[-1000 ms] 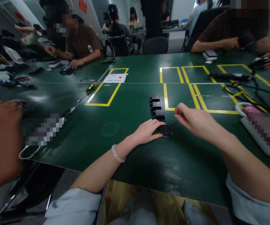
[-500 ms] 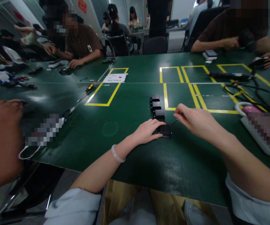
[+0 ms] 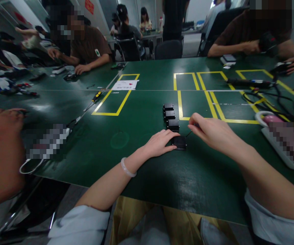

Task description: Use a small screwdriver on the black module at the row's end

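My left hand (image 3: 159, 143) grips a small black box (image 3: 179, 143) flat on the green table, thumb at its near side and fingers over its far edge. My right hand (image 3: 203, 126) is closed in a pinch on a thin dark rod-like tool (image 3: 188, 134), perhaps a hex key. The tool's tip meets the box's right side near its far corner; most of its upper part is hidden in my fingers. Beyond the left hand, a row of similar black boxes (image 3: 172, 124) with small shiny bits at the sides runs away from me.
Yellow tape outlines (image 3: 179, 105) mark the table (image 3: 141, 177). To the left lie a yellow-black screwdriver (image 3: 97, 96), a paper sheet (image 3: 126, 84) and a blurred-out device with a cord. At right are a white tray (image 3: 271, 144) and black cables (image 3: 284, 102). Co-workers sit around.
My right hand and the thin tool have shifted very slightly, the tool turning a little. My left hand and the box stay in place.
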A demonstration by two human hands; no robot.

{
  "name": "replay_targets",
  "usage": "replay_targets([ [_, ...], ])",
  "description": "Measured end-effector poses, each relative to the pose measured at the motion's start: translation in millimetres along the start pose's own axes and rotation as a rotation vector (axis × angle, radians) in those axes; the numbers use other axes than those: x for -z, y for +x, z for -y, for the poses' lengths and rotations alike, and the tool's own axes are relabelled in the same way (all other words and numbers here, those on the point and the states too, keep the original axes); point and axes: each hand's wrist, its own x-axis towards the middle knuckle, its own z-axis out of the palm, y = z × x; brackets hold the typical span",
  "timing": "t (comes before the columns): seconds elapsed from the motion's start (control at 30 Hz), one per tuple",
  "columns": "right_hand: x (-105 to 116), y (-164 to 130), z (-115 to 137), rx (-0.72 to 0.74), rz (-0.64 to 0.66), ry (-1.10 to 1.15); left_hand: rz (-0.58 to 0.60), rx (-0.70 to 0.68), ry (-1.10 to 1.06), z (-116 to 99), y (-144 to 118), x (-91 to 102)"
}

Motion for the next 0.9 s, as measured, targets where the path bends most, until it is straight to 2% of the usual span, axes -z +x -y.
replay_targets([
  [0.2, 4.4, -1.7, 3.2, 0.001, 0.002, 0.051, 0.002, 0.012, -0.003, 0.3, 0.2, -0.3],
  [0.47, 2.0, -0.2, 1.7, -0.021, 0.008, -0.027, -0.005, -0.001, 0.000, 1.2, 0.3, -1.1],
  [0.7, 4.5, -1.9, 3.7, 0.001, 0.000, 0.033, 0.002, 0.011, -0.005, 0.4, 0.2, -0.4],
  [0.9, 2.9, -0.5, 2.6, -0.006, 0.004, 0.000, 0.002, 0.005, -0.003, -0.3, 0.0, 0.6],
])
